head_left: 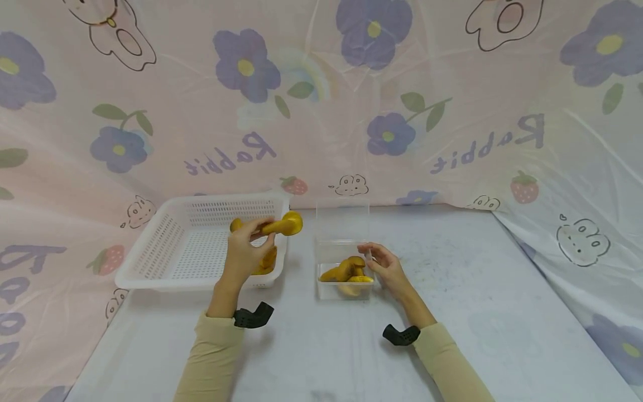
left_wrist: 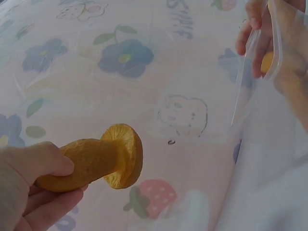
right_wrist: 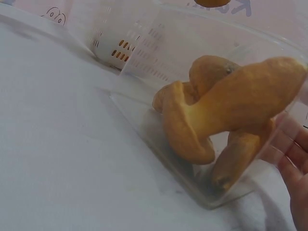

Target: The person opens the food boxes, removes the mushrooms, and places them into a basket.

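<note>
In the head view my left hand (head_left: 243, 254) grips a yellow-brown mushroom (head_left: 288, 223) by its stem, above the right end of a white basket (head_left: 135, 273). The same mushroom (left_wrist: 122, 156) has its flared cap pointing away from the fingers in the left wrist view. More yellow-brown pieces (head_left: 268, 261) lie in the basket below that hand. My right hand (head_left: 389, 271) holds the back right corner of a clear plastic box (head_left: 346, 296), its lid raised. Several mushrooms (right_wrist: 231, 103) lie piled inside the box.
A white surface (head_left: 477, 312) lies under basket and box. Behind it hangs a pale pink cloth (head_left: 321, 123) printed with flowers and rabbits, which also runs along the sides. The transparent lid (head_left: 342, 220) stands upright at the box's back.
</note>
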Demonstrator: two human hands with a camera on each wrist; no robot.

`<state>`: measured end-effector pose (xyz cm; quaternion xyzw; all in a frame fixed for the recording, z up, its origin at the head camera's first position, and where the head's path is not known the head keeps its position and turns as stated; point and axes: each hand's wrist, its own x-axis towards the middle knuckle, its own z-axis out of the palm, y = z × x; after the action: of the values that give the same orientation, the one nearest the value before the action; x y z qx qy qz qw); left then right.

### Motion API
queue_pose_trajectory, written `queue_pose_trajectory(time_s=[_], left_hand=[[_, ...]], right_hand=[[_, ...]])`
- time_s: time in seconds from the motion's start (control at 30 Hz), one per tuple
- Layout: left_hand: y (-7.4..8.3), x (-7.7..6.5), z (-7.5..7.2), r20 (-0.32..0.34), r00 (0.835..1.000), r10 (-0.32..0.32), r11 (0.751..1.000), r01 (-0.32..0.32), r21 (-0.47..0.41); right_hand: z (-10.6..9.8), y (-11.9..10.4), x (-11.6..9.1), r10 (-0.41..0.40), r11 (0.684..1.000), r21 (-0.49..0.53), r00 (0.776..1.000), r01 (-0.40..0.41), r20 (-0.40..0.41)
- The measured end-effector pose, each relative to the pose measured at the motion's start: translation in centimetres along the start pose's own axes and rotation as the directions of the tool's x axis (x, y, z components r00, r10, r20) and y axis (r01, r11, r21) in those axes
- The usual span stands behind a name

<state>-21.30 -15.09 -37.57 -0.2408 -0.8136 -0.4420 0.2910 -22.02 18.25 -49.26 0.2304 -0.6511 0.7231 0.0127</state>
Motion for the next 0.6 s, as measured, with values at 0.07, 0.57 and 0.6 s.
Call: queue_pose_trajectory(time_s=[0.07, 0.57, 0.6], left_hand=[[-0.3, -0.1, -0.5, -0.011, 1.0, 0.008, 1.0, -0.008, 0.022], [-2.9, -0.3, -2.6, -0.07, 0.997, -0.037, 0.996, 0.042, 0.08], [-3.1, -0.4, -2.7, -0.066, 0.997, -0.045, 0.996, 0.05, 0.08]], right_hand=[[0.0, 0.1, 0.0, 0.003, 1.0, -0.001, 1.0, -0.003, 0.001], [-0.2, 0.3, 0.1, 0.014, 1.0, 0.004, 1.0, -0.014, -0.003], [-0.2, 0.3, 0.1, 0.012, 1.0, 0.002, 1.0, -0.012, -0.002]])
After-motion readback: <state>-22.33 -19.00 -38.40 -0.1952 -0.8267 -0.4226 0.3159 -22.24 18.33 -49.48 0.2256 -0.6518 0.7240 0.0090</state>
